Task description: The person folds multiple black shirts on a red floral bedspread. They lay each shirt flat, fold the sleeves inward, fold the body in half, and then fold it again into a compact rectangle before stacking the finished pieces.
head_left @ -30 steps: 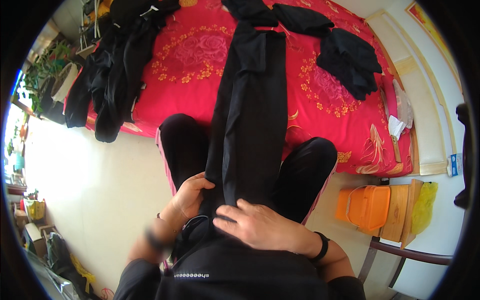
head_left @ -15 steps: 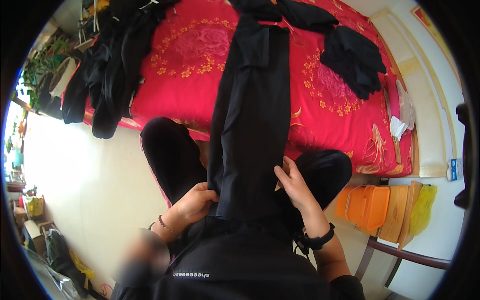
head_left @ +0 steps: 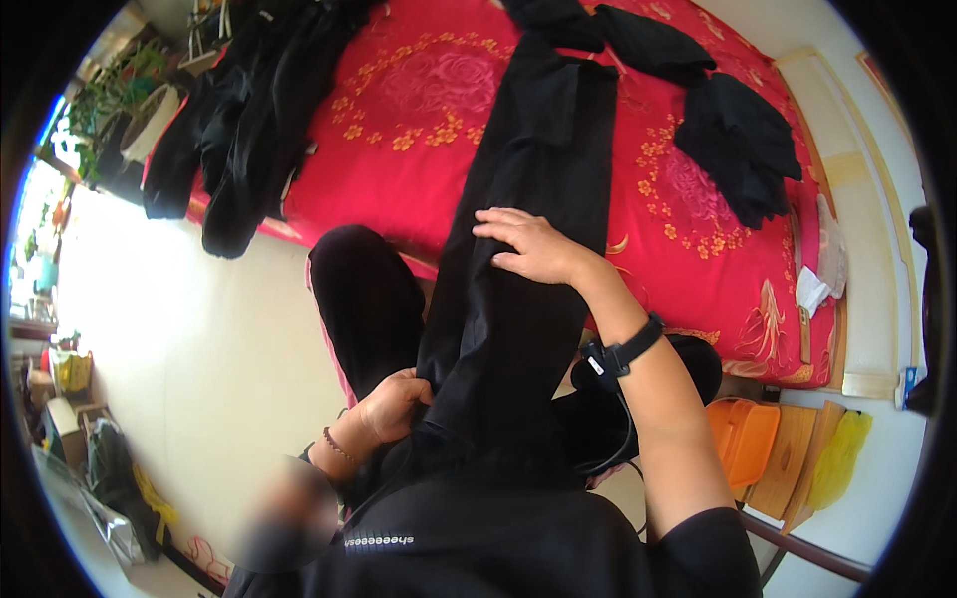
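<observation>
A pair of black trousers point(head_left: 543, 149), laid lengthwise, stretches from the bed down across my lap. My left hand point(head_left: 397, 404) is closed on the near left edge of the trousers, its fingers pinching the cloth. Farther up, my right hand point(head_left: 530, 244) lies flat on the same trousers with its fingers stretched out and apart. Some creases run along the cloth between the two hands. The near end of the trousers blends into my black shirt, so its hem is hard to make out.
The bed has a red flowered cover point(head_left: 399, 189). Black clothes point(head_left: 244, 130) hang over its left side, and a folded black garment point(head_left: 738, 149) lies at the right. An orange plastic basket point(head_left: 743, 439) stands by a wooden stool point(head_left: 783, 458). Plants point(head_left: 110, 100) are at far left.
My right hand has let go of the right edge near my lap and moved up onto the middle of the trousers. My left hand keeps its hold. The view has shifted slightly.
</observation>
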Action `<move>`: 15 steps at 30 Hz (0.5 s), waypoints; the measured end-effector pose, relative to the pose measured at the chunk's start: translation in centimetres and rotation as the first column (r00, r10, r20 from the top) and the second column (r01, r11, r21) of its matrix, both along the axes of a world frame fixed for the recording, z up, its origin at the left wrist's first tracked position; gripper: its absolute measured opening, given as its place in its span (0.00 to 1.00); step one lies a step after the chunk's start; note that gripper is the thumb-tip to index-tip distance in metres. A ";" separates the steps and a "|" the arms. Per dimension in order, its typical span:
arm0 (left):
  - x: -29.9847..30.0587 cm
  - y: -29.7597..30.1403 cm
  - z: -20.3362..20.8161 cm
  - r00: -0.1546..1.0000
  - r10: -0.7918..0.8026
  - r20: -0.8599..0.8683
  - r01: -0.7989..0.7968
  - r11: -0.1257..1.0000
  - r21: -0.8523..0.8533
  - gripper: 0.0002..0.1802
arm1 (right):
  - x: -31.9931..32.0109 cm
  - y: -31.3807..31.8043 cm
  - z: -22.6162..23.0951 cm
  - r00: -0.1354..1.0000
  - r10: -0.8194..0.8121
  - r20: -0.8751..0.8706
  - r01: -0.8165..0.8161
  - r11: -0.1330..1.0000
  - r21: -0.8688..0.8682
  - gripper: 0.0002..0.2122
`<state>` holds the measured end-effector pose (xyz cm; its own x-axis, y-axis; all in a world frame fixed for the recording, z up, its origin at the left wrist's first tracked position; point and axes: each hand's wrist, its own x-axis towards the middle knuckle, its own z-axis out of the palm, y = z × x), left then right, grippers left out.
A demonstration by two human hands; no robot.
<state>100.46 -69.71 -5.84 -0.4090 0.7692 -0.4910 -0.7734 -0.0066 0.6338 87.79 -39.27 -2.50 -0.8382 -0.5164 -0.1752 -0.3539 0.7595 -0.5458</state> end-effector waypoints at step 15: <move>2.4 1.2 -0.9 0.976 0.155 0.153 -0.142 0.986 -0.088 0.19 | 8.9 -5.8 1.2 0.864 -0.022 -0.503 -0.084 0.979 -0.186 0.13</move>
<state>102.90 -68.49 -6.79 -0.4279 0.6635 -0.6138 -0.8582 -0.0852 0.5062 96.67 -45.08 -1.34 -0.7678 -0.5231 0.3699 -0.6405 0.6407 -0.4234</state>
